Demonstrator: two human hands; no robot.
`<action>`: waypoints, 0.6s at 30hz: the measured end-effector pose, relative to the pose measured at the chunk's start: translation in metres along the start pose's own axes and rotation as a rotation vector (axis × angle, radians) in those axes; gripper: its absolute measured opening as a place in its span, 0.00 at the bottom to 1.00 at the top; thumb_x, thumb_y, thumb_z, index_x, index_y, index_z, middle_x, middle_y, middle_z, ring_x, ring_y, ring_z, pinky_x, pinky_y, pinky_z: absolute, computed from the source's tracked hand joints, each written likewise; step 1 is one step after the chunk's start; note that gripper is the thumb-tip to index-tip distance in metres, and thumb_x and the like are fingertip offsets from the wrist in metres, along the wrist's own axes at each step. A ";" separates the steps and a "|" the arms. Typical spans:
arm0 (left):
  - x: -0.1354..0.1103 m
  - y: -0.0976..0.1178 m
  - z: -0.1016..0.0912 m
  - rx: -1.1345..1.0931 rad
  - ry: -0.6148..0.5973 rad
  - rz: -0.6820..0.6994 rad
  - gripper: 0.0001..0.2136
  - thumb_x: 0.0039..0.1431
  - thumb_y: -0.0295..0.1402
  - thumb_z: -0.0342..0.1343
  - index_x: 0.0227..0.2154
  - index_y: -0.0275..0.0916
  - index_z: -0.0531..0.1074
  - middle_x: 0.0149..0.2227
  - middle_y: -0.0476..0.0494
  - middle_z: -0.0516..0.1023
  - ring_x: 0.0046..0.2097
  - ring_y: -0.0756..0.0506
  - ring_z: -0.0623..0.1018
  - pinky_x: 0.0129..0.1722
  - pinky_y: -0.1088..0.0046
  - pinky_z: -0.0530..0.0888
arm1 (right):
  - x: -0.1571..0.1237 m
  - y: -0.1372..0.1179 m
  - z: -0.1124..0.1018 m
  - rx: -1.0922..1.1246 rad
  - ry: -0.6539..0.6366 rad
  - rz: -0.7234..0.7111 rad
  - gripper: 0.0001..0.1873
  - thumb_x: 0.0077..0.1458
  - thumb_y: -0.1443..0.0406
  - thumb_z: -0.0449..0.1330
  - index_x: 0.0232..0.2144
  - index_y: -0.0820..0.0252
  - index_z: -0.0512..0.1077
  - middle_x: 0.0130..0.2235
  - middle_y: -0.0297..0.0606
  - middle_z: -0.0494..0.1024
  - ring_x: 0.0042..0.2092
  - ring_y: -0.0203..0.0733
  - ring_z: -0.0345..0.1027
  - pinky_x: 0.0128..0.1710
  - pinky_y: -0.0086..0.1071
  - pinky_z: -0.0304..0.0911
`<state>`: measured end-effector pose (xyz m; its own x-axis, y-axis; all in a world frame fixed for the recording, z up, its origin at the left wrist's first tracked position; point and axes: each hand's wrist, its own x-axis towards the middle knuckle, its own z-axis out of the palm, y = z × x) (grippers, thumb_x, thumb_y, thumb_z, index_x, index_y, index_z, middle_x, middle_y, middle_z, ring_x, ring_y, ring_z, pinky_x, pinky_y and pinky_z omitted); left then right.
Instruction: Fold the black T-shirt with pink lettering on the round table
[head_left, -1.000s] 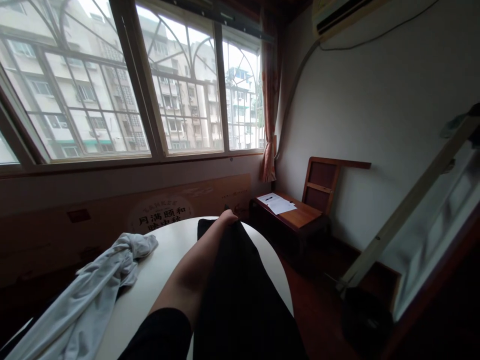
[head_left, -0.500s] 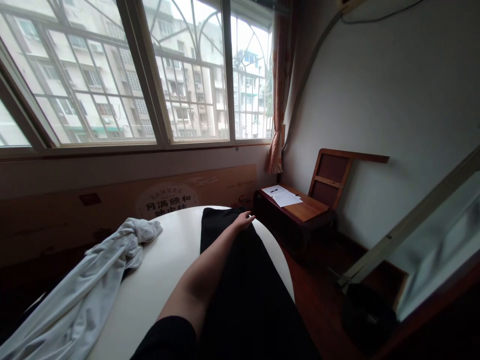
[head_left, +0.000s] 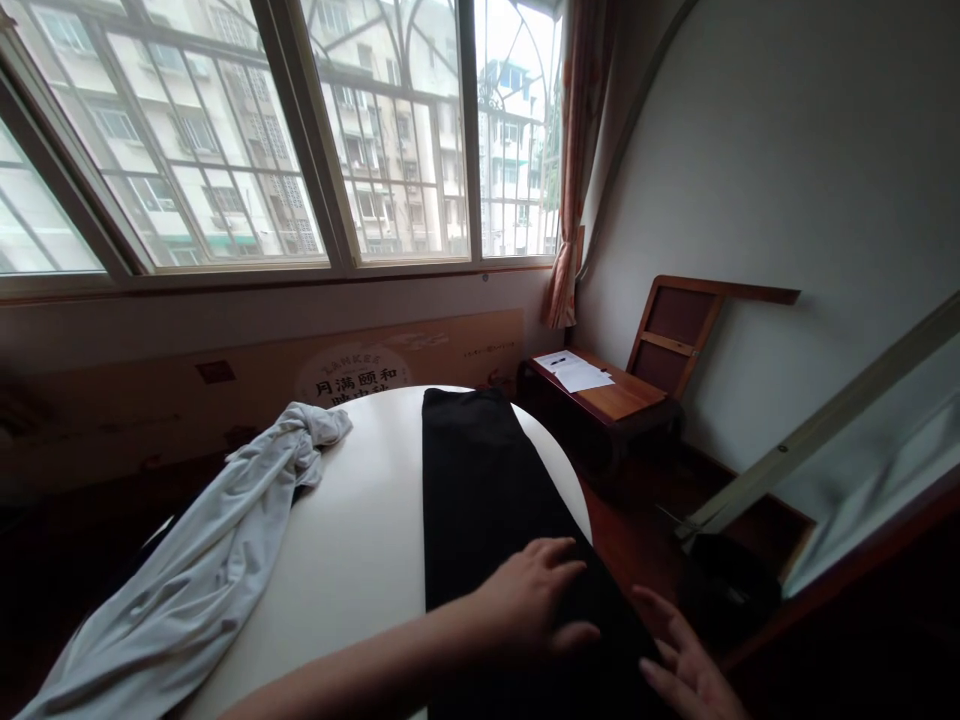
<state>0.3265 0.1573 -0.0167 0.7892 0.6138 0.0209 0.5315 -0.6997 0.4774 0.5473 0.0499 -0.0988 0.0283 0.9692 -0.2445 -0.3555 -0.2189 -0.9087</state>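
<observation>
White tabletop (head_left: 367, 500) shows left of black cloth (head_left: 472, 480); left hand (head_left: 529, 595) over cloth, right hand (head_left: 691, 665) by its edge, both splayed

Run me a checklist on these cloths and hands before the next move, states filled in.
1. Black cloth lying on the white table: ok.
2. Gray cloth apart from the black one: ok, white tabletop shows between them.
3. Gray cloth spread flat: not ok, it is bunched.
4. Left hand open, over the black cloth: ok.
5. Right hand touching the black cloth: cannot tell.
</observation>
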 end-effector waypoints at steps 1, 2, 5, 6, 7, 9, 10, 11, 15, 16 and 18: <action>-0.011 0.014 0.016 0.001 0.009 0.020 0.40 0.57 0.54 0.58 0.67 0.37 0.60 0.70 0.30 0.57 0.69 0.30 0.60 0.64 0.50 0.66 | -0.001 -0.006 0.004 0.040 0.026 -0.024 0.43 0.46 0.49 0.71 0.62 0.49 0.64 0.52 0.47 0.80 0.55 0.58 0.73 0.55 0.49 0.67; -0.019 0.024 0.033 0.017 0.018 0.035 0.42 0.58 0.54 0.57 0.69 0.36 0.55 0.71 0.29 0.54 0.70 0.31 0.59 0.64 0.51 0.65 | -0.002 -0.012 0.009 0.057 0.047 -0.053 0.41 0.46 0.51 0.72 0.60 0.48 0.66 0.53 0.46 0.80 0.56 0.56 0.73 0.56 0.47 0.68; -0.037 0.041 0.071 0.178 0.131 0.024 0.42 0.62 0.47 0.55 0.72 0.34 0.43 0.71 0.28 0.53 0.70 0.33 0.59 0.63 0.51 0.67 | -0.010 -0.028 0.027 0.044 0.056 -0.120 0.30 0.43 0.52 0.74 0.48 0.51 0.76 0.51 0.43 0.81 0.52 0.55 0.75 0.51 0.41 0.71; -0.042 0.044 0.079 0.262 0.211 0.002 0.41 0.64 0.43 0.55 0.72 0.34 0.42 0.71 0.28 0.55 0.70 0.34 0.60 0.62 0.51 0.68 | -0.013 -0.032 0.033 0.045 0.053 -0.127 0.27 0.42 0.52 0.75 0.45 0.53 0.78 0.48 0.43 0.82 0.50 0.55 0.76 0.49 0.41 0.73; -0.048 0.045 0.084 0.349 0.305 -0.024 0.39 0.64 0.40 0.54 0.72 0.35 0.41 0.70 0.29 0.56 0.69 0.34 0.61 0.62 0.51 0.68 | -0.016 -0.035 0.038 0.047 0.051 -0.125 0.26 0.42 0.52 0.75 0.42 0.55 0.79 0.46 0.43 0.82 0.48 0.54 0.77 0.46 0.40 0.74; -0.064 0.048 0.090 0.498 0.488 -0.063 0.37 0.65 0.34 0.53 0.72 0.36 0.44 0.69 0.29 0.61 0.67 0.34 0.65 0.60 0.53 0.69 | -0.021 -0.038 0.045 0.059 0.051 -0.112 0.25 0.41 0.53 0.75 0.41 0.57 0.79 0.42 0.42 0.83 0.44 0.54 0.78 0.42 0.40 0.75; -0.075 0.048 0.092 0.551 0.556 -0.078 0.35 0.65 0.31 0.52 0.72 0.36 0.46 0.67 0.30 0.64 0.64 0.34 0.67 0.59 0.54 0.70 | -0.023 -0.039 0.046 0.066 0.050 -0.103 0.25 0.41 0.53 0.75 0.41 0.57 0.80 0.41 0.42 0.83 0.42 0.53 0.78 0.41 0.40 0.75; -0.087 0.048 0.094 0.587 0.605 -0.094 0.34 0.64 0.30 0.52 0.71 0.36 0.48 0.65 0.30 0.67 0.62 0.35 0.70 0.58 0.55 0.71 | -0.025 -0.039 0.046 0.073 0.048 -0.097 0.25 0.42 0.53 0.75 0.41 0.57 0.80 0.40 0.41 0.83 0.41 0.52 0.78 0.40 0.39 0.75; -0.140 0.041 0.114 0.655 0.681 -0.220 0.31 0.59 0.23 0.50 0.66 0.41 0.62 0.54 0.36 0.76 0.50 0.39 0.75 0.51 0.61 0.73 | -0.029 -0.036 0.036 0.077 0.066 -0.086 0.24 0.42 0.53 0.75 0.41 0.55 0.79 0.38 0.37 0.82 0.39 0.48 0.77 0.35 0.35 0.75; -0.151 0.037 0.120 0.656 0.687 -0.250 0.30 0.57 0.22 0.51 0.64 0.42 0.66 0.52 0.37 0.77 0.49 0.40 0.76 0.50 0.63 0.74 | -0.030 -0.035 0.032 0.067 0.081 -0.085 0.24 0.42 0.53 0.75 0.41 0.55 0.79 0.38 0.37 0.82 0.38 0.48 0.77 0.34 0.35 0.75; -0.168 0.030 0.128 0.620 0.698 -0.288 0.28 0.53 0.21 0.52 0.58 0.43 0.72 0.49 0.39 0.77 0.47 0.40 0.76 0.48 0.64 0.75 | -0.032 -0.031 0.022 0.038 0.117 -0.088 0.23 0.41 0.53 0.75 0.39 0.55 0.79 0.38 0.36 0.82 0.38 0.47 0.77 0.33 0.35 0.75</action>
<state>0.2493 -0.0139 -0.1182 0.3502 0.7300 0.5869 0.9006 -0.4347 0.0033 0.5366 0.0283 -0.0554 0.1687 0.9643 -0.2040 -0.3820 -0.1268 -0.9154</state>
